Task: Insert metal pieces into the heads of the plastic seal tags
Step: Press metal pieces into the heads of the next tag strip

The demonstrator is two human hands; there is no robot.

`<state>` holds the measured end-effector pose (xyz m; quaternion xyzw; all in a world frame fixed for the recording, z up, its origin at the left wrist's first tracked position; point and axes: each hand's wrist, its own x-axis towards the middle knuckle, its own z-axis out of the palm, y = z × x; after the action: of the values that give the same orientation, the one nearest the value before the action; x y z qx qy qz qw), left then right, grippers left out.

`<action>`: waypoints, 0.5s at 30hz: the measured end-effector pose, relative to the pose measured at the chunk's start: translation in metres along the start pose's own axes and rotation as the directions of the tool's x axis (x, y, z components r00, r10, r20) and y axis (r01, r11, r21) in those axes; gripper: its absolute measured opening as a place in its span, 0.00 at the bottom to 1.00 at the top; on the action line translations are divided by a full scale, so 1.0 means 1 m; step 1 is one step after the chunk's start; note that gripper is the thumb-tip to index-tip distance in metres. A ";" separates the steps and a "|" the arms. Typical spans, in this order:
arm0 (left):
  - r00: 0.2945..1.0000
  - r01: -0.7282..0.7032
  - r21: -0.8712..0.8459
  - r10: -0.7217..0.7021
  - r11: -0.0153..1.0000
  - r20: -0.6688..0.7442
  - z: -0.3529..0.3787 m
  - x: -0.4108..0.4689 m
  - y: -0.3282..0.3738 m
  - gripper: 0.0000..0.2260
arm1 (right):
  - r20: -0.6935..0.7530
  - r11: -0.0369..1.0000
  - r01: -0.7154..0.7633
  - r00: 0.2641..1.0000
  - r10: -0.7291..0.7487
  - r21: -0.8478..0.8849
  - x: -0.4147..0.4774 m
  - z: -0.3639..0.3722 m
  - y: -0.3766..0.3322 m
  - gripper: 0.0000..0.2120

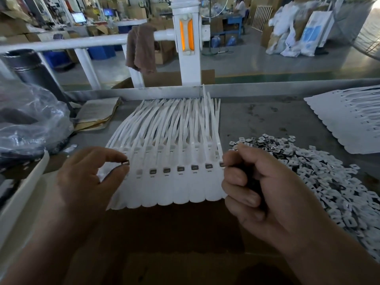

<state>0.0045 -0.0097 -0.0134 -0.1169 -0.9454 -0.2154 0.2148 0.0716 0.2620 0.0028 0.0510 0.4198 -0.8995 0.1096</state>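
Our tags (174, 182) lie side by side on the counter (257, 118), heads near us, tails pointing away. Our left hand (88, 177) pinches a metal piece (125, 162) by the leftmost heads; our right hand (267, 188) curls round a dark thing (251, 176) at the row's right end

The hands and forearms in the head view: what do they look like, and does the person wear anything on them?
Both are bare. The left hand and the right hand have no gloves, and no ring shows on the fingers in view. The left forearm and the right forearm are uncovered down to the picture's edge: no sleeve, watch or bracelet shows.
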 end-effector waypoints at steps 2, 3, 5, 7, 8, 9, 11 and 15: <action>0.997 0.039 0.027 -0.040 0.999 0.072 -0.002 -0.001 -0.014 0.08 | -0.001 1.000 0.003 1.000 -0.003 -0.005 0.000 0.000 0.001 0.12; 0.995 0.031 0.040 -0.035 0.999 0.089 -0.002 -0.002 -0.017 0.09 | -0.003 1.000 0.004 1.000 -0.004 -0.005 0.000 0.001 0.001 0.12; 0.994 0.006 0.063 -0.012 0.998 0.108 -0.001 -0.002 -0.015 0.09 | -0.006 1.000 0.008 1.000 -0.008 -0.003 0.000 0.001 0.001 0.12; 0.993 -0.014 0.067 0.006 0.998 0.121 0.000 -0.001 -0.009 0.08 | -0.009 1.000 0.011 1.000 -0.011 -0.002 0.001 0.001 0.001 0.12; 0.992 -0.018 0.066 0.009 0.998 0.130 0.001 -0.001 -0.006 0.07 | -0.009 1.000 0.013 1.000 -0.013 -0.002 0.001 0.001 0.001 0.12; 0.990 -0.015 0.062 0.006 0.998 0.142 0.002 0.001 -0.005 0.07 | -0.009 1.000 0.015 1.000 -0.015 -0.002 0.001 0.001 0.001 0.12; 0.984 0.002 0.054 -0.011 0.999 0.179 0.003 0.003 -0.003 0.08 | -0.006 1.000 0.018 1.000 -0.018 -0.002 0.000 0.001 0.000 0.12; 0.963 0.066 0.042 -0.074 0.997 0.259 0.002 0.010 0.002 0.06 | 0.013 1.000 0.027 1.000 -0.027 0.004 0.000 0.000 -0.001 0.11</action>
<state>-0.0043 -0.0055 -0.0095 -0.1073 -0.9724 -0.1901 0.0828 0.0710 0.2629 0.0032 0.0399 0.4181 -0.9020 0.1001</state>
